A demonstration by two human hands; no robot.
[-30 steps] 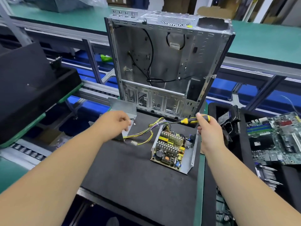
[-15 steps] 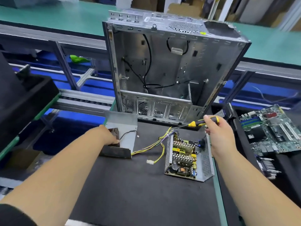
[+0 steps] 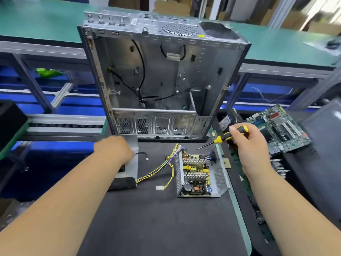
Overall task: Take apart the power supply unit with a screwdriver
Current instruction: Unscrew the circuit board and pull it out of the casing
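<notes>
The opened power supply unit (image 3: 200,175) lies on the black mat, its circuit board with heat sinks and yellow parts exposed in the metal tray. Its yellow and purple wires (image 3: 162,168) run left toward the removed metal cover (image 3: 132,164), which lies with the black fan under it. My left hand (image 3: 113,150) rests on that cover; how its fingers lie is hidden. My right hand (image 3: 245,143) grips a yellow-and-black screwdriver (image 3: 224,136), held above the unit's far right corner with the tip pointing down-left.
An empty computer case (image 3: 158,80) stands upright behind the mat (image 3: 156,218). A motherboard (image 3: 280,128) and other boards lie in black bins at the right. A roller conveyor (image 3: 64,124) runs at the left, with a black tray at the far left edge.
My left hand has set the cover with the fan down on the mat left of the unit. My right hand has kept the screwdriver raised, and the view has shifted closer.
</notes>
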